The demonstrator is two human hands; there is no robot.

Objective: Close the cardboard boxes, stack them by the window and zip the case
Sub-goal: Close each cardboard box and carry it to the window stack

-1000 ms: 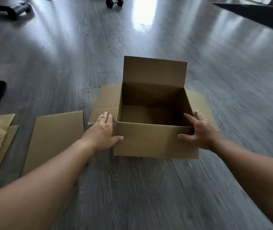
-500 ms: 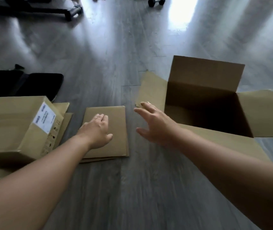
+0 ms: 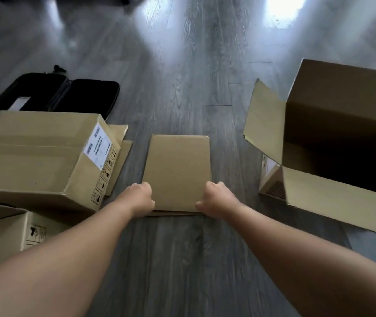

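A flattened cardboard box [image 3: 176,170] lies on the grey floor in the middle. My left hand [image 3: 140,196] grips its near left corner with curled fingers. My right hand [image 3: 216,199] grips its near right corner the same way. An open cardboard box [image 3: 333,143] with raised flaps stands at the right. A labelled cardboard box [image 3: 43,156] lies tilted at the left, over another box [image 3: 6,229] at the lower left. The black case [image 3: 54,94] lies open and unzipped at the far left.
More flat cardboard [image 3: 119,154] lies under the labelled box's right side. Bright window glare [image 3: 283,5] falls on the wooden floor at the top right.
My view swung left, away from the open box. Both hands left that box, reached over the flat cardboard and now grip its near corners.
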